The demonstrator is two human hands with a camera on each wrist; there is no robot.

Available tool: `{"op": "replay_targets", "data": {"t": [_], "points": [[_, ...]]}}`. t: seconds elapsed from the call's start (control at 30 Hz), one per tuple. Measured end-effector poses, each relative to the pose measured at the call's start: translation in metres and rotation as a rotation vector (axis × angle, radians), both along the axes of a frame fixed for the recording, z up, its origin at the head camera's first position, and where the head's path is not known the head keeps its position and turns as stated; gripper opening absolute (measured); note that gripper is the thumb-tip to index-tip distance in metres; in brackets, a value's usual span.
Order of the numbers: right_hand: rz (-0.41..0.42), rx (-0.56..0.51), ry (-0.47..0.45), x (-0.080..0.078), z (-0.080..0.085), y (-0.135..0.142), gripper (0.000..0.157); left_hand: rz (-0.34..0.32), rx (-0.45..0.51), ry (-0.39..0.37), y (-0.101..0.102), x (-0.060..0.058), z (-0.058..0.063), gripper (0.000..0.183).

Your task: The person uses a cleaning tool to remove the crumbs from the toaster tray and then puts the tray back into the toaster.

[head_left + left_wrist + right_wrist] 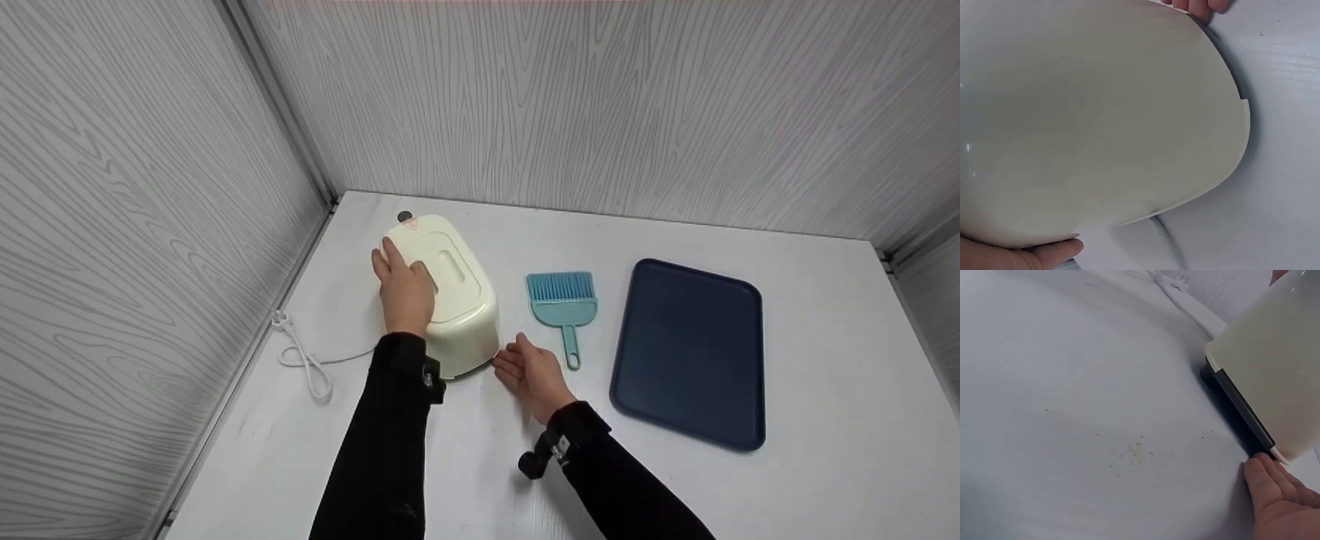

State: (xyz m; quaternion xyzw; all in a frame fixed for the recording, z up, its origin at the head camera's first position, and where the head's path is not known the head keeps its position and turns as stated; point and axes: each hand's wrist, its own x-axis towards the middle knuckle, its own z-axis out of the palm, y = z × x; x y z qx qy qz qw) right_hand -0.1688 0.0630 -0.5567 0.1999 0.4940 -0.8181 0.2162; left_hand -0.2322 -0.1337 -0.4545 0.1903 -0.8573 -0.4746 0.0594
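Note:
A cream toaster (466, 339) with a lid on top stands at the left of the table. My left hand (406, 296) grips its upper left part, thumb on the lid and fingers along the far left edge. In the left wrist view, a fingertip of this hand shows against the toaster's side (1100, 118). My right hand (531, 375) is at the toaster's lower right corner, its fingers nearly straight and side by side. The right wrist view shows these fingertips touching the bottom edge, beside a black strip (1244, 408); a dark gap shows under that edge.
A blue brush (564, 304) lies right of the toaster, bristles away from me. Farther right is a dark blue tray (690, 352). The toaster's white cord (311, 367) lies bundled at the left. Small yellowish crumbs (1136, 453) dot the white table (480, 480). Panel walls (570, 112) enclose the back and sides.

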Motion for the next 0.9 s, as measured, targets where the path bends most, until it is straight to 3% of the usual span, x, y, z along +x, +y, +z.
{"op": "replay_targets", "data": {"t": [0.37,0.57,0.9], "points": [[0.006,-0.074,-0.035,0.004,-0.005,-0.011,0.05,0.015,-0.001,0.01,0.003,0.0,0.002,0.066],[0.027,-0.107,-0.041,0.006,-0.007,-0.015,0.058,0.014,-0.011,0.012,0.003,0.001,0.002,0.065],[0.059,-0.063,-0.041,0.005,-0.01,-0.013,0.061,0.011,-0.002,0.028,0.003,0.003,0.002,0.065]]}}
